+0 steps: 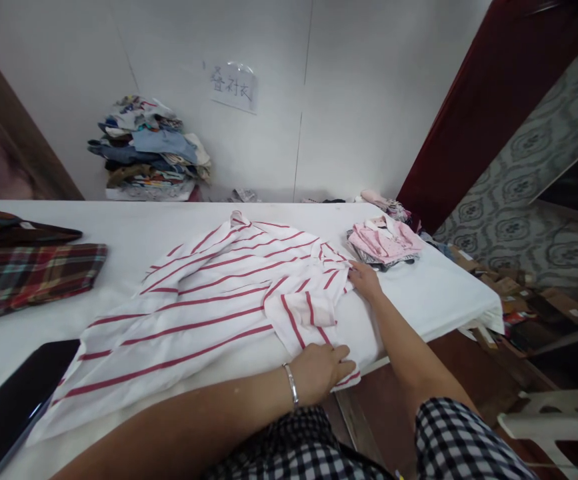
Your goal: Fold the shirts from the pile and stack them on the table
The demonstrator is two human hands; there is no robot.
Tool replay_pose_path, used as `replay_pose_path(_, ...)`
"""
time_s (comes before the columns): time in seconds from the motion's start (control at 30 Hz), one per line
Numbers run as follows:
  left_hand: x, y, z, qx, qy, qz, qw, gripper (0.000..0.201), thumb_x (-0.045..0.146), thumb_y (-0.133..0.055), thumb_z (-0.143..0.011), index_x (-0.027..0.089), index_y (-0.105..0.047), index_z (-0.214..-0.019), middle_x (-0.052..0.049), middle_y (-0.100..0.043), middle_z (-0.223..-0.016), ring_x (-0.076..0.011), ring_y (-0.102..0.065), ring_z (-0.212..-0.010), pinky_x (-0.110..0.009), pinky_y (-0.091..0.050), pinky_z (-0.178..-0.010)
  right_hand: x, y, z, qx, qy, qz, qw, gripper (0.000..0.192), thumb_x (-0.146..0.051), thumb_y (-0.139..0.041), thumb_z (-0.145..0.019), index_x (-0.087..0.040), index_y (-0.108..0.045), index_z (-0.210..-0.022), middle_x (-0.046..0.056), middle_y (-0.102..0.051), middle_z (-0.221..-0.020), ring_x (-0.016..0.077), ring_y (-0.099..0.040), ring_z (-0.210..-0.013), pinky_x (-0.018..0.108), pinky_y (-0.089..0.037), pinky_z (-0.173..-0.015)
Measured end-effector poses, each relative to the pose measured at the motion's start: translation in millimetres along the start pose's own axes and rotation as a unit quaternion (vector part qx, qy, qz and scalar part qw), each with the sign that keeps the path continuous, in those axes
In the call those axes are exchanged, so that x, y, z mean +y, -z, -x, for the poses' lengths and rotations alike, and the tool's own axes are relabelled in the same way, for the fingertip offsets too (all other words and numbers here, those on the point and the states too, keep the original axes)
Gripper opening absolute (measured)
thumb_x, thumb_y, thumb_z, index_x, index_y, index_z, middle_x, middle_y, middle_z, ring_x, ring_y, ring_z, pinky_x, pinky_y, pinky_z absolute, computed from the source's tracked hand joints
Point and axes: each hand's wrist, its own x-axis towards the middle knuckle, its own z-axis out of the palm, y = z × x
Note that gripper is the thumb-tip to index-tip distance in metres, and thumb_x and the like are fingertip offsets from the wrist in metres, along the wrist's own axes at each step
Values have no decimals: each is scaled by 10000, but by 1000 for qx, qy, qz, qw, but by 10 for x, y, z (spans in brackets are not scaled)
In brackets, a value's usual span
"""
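Left fingers (345, 368) hide some shirt (229, 280); chair (563, 404) cropped.

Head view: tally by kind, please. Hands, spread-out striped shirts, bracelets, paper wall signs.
Bare hands, left hand and right hand: 2
White shirt with red stripes, spread out: 1
Silver-coloured bracelet: 1
White paper sign with handwritten characters: 1
Total: 5

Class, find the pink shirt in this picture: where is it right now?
In the head view, the pink shirt lies toward the right end of the white table, just beyond the right hand and right of the striped shirt.
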Motion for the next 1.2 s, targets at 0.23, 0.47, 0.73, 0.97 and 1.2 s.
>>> replay_pose_path(0.23, -11, 35, -54, -17, 44, 37, 998, 97, 212, -572, -806, 291, -560, -862, -77, -658, -1007, -229, -665, -792, -397, -480, -544, -7, -25, 11, -27, 135, 95, 986, 278, -140, -521, -780, -185, -736, -950, 103, -714, -1008, 261, -581, -1017, 408, -423, -947)
replay_pose_path(0.47, -345, 1187, 753, 173, 19, 107, 979, 264, -10, -413, -736, 212, -545, -793, -53, -645, -1156, -145, -626, -1019, -258, -516, -811, -9, 11, 19, 15, 131, 62, 989, 248, -132, -479, -782, -186, -704, -869, 97, -713, -907, 248, -588, -917, 374, -446, -865)
replay_pose_path(0.73, -933, 1443, 2317, 91, 269, -59, 957, 209, 159, -462, -774, 232, -609, -645, -49, -696, -1196, -267, -612, -1143, -434, -474, -992, 5, -21, 37, 42, 126, 40, 990, 218, -142, -484, -701, -195, -661, -817, 92, -692, -850, 253, -589, -855, 385, -468, -813)
replay_pose_path(0.97, -963, 766, 2478, 188, 486, 68, 851, 406, 500, -400, -884, 255, -678, -1051, -60, -645, -1326, -247, -626, -1163, -340, -510, -962, 23, -33, 74, 33, 94, 36, 994, 169, -178, -475, -683, -216, -607, -783, 66, -675, -819, 241, -591, -825, 379, -471, -802)
replay_pose_path(1.2, -1003, 867, 2257, 123, 583, 0, 803, 545, 596, -440, -822, 177, -672, -1083, -146, -719, -1095, -320, -678, -988, -409, -510, -844, -4, -7, 126, 42, 100, 19, 994, 187, -258, -511, -739, -214, -633, -874, 74, -694, -882, 253, -612, -869, 400, -484, -818)
